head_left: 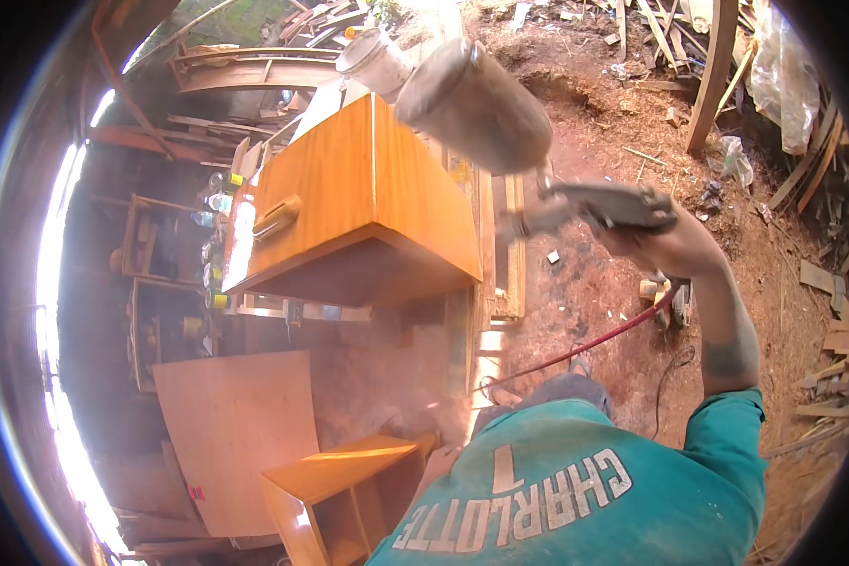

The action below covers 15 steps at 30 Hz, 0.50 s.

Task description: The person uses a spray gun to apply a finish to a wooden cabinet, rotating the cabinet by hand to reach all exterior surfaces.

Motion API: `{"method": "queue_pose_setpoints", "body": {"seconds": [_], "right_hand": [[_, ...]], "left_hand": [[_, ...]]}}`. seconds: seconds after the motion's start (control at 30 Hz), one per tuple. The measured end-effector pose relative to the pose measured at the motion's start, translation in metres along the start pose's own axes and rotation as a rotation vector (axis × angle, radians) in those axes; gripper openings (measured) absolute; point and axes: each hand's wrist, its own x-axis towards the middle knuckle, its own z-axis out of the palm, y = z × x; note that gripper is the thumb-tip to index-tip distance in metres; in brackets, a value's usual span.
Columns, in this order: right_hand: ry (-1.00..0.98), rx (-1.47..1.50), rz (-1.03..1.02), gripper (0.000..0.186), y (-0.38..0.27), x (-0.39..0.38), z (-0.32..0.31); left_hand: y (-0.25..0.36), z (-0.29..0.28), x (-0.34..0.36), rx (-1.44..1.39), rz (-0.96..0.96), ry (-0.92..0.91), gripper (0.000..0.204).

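My right hand (pixel 665 241) grips a spray gun (pixel 613 203) with a large metal cup (pixel 472 104) on it, blurred, and a red hose (pixel 613 335) hangs below. The gun is beside and to the right of a glossy orange-brown wooden cabinet box (pixel 420 198) with a handle (pixel 275 217). My left hand (pixel 441 459) shows only in part at my side, near a second orange wooden box (pixel 340 457); my shirt hides much of it, and its fingers are unclear.
Behind the cabinet are a white bucket (pixel 373 61) and small bottles and cans (pixel 219 203). A plain wood panel (pixel 236 439) leans at the lower left near dim shelving (pixel 146 245). Scrap wood and a wooden post (pixel 712 75) edge the dirt floor (pixel 575 283) on the right.
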Motion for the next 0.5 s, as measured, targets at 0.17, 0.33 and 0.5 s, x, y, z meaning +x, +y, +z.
{"method": "queue_pose_setpoints", "body": {"seconds": [0.17, 0.33, 0.5], "right_hand": [[0.281, -0.168, 0.179, 0.033, 0.012, 0.05, 0.008], [0.136, -0.188, 0.094, 0.035, 0.027, 0.036, 0.011], [-0.034, -0.097, -0.059, 0.038, 0.05, 0.005, -0.006]], "left_hand": [[0.074, -0.033, -0.028, -0.082, 0.022, -0.02, 0.04], [0.076, -0.034, -0.032, -0.08, 0.027, -0.064, 0.039], [0.065, -0.024, -0.029, -0.044, -0.037, -0.024, 0.04]]}}
